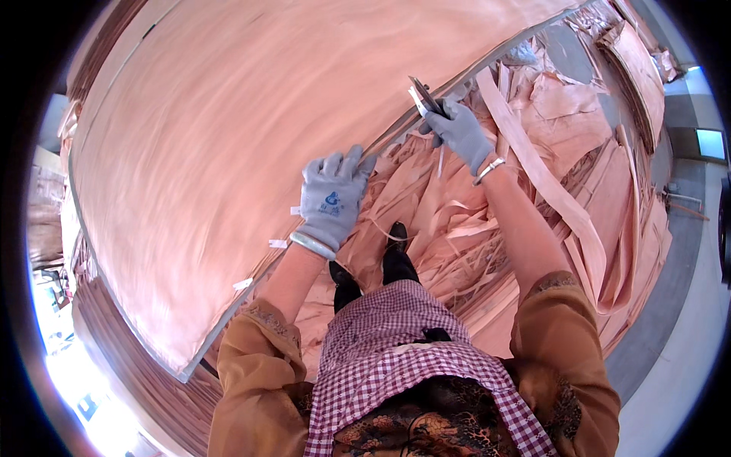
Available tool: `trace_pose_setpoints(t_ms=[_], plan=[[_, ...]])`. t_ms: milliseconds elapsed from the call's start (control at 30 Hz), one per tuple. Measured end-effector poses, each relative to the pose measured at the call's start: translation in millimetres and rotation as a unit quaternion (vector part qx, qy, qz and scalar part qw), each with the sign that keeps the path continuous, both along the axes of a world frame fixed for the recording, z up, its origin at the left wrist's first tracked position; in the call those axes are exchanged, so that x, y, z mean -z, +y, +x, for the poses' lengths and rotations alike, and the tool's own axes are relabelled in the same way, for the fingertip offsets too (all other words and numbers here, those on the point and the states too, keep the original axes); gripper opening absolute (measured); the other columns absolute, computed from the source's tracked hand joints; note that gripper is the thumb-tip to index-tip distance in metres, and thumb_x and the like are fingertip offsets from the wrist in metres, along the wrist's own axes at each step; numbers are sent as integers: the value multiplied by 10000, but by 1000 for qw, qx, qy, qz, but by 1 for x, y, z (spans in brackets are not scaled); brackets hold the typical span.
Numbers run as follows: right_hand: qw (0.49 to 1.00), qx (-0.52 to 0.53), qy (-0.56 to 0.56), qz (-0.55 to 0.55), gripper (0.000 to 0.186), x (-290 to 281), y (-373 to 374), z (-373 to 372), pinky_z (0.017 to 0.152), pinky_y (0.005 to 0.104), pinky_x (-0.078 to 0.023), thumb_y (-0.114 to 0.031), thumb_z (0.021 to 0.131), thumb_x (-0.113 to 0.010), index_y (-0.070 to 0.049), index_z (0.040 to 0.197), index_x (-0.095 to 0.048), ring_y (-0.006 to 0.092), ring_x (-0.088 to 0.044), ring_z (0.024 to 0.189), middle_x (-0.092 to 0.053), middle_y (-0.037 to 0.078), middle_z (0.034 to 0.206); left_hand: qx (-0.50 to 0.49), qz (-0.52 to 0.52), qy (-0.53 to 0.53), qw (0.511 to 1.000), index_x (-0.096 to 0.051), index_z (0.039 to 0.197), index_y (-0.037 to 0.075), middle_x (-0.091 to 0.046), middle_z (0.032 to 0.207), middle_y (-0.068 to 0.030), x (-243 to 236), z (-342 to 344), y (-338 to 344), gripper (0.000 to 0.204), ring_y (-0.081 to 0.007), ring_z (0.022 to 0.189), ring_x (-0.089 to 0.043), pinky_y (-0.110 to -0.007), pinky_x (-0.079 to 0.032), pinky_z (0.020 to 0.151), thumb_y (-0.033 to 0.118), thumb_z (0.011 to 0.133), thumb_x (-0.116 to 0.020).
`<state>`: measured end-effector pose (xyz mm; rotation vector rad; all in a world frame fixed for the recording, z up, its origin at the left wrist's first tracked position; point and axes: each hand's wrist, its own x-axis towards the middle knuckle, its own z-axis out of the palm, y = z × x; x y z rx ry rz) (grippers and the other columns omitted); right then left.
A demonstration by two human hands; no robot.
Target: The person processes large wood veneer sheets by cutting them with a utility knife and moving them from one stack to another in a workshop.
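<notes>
A large, smooth, pinkish wood veneer sheet (205,160) spreads across the left and far side. My left hand (333,196), in a grey glove, is at its near edge, fingers bent over the rim and gripping it. Farther along the same edge, my right hand (460,131), also gloved, holds a dark, narrow metal tool (428,96) with a white strip beside it; its exact kind is unclear. The tool's tip is over the sheet's edge. Small white tags, such as one near my left wrist (278,244), stick out along that edge.
Torn veneer scraps (426,198) heap on the floor around my black shoes. A long veneer strip (544,179) curves past my right forearm. More veneer sheets (145,365) are stacked at the lower left. A grey wall (689,251) stands on the right.
</notes>
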<state>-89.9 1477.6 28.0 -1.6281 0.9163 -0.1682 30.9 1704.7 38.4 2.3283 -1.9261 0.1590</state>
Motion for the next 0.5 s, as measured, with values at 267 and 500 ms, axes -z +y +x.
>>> trace_pose_setpoints(t_ms=[267,500], plan=[[953,219,-184,98,121,0,-27,-17,434,223,-430,-99,826,-628,-20,893,-566,94,-524,500,-606,45,709,36,-81,-18,996,-629,1126,228,-545,1121,12,20,7,-2,381,-205,973,-521,-397,-421,826,124,763,-583],[963,200,-19,-179,240,36,-51,11,561,282,-471,-160,737,-697,-10,875,-571,138,-565,590,-616,69,713,40,-63,-7,997,-616,1145,222,-544,1117,-1,14,6,-4,421,-215,988,-508,-398,-415,828,128,736,-595]])
